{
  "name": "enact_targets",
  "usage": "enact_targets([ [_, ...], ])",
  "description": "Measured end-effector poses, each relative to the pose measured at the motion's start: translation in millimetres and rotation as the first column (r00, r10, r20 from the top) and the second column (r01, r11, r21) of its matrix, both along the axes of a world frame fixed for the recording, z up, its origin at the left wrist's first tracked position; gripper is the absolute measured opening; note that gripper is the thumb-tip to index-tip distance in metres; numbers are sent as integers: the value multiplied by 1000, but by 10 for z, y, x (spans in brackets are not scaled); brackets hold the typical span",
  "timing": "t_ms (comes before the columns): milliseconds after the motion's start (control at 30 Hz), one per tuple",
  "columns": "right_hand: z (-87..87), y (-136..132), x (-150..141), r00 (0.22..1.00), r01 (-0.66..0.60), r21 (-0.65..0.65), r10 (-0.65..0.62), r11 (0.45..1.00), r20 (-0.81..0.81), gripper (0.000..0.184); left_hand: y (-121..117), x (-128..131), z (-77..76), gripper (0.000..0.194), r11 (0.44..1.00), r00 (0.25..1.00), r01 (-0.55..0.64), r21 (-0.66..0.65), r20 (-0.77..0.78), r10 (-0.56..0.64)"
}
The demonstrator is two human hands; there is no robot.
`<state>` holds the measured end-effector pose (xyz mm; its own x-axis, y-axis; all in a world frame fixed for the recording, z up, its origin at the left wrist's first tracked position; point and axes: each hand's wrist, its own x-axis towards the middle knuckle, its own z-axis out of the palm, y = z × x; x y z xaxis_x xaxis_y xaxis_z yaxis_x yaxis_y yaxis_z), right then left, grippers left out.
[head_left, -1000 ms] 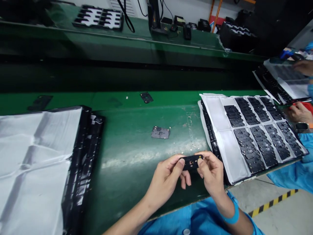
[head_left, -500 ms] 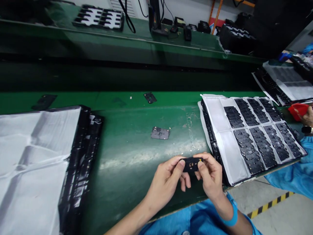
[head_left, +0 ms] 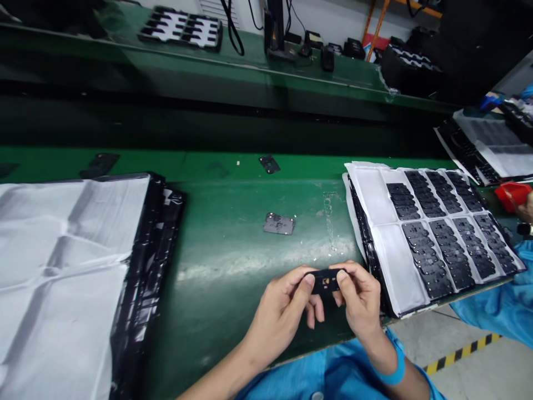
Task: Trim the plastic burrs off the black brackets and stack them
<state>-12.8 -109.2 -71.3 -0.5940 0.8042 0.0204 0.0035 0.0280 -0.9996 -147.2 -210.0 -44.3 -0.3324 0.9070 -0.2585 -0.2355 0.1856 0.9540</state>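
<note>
Both my hands hold one small black flat part (head_left: pixel 326 281) with a gold spot, just above the near edge of the green bench (head_left: pixel 233 244). My left hand (head_left: pixel 285 314) pinches its left end between thumb and fingers. My right hand (head_left: pixel 358 300) pinches its right end. A grey flat part (head_left: pixel 278 223) lies on the bench a little beyond my hands. A smaller black part (head_left: pixel 269 164) lies further back. To the right sits a tray (head_left: pixel 375 200) lined in white, with rows of several black parts (head_left: pixel 449 233).
A stack of black trays under a white sheet (head_left: pixel 62 266) fills the left. A higher green shelf (head_left: pixel 233 72) at the back carries a tray, cables and black devices. At far right another person's hand (head_left: pixel 525 208) is next to a red object (head_left: pixel 512 194) and more trays (head_left: pixel 487 141).
My hands keep the same grip on the black part. The view has shifted slightly. The other person's hands at far right have drawn back toward the frame's edge.
</note>
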Motion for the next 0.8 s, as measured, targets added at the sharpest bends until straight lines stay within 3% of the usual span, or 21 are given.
enact_targets([
  [267,51,-13,-28,1000,11,-55,-11,998,-4,25,-76,33,27,39,999,998,4,34,-62,-1],
  [400,28,-16,-47,1000,10,-199,-12,980,-12,28,-111,38,37,40,999,998,-11,43,-59,14],
  [533,7,-4,-22,997,-71,-318,75,945,-1,29,-145,-10,50,41,1000,1000,-16,-12,-22,16],
  [800,98,-20,-36,984,-125,-283,156,951,89,34,-238,-157,159,39,997,989,12,-73,150,-1],
])
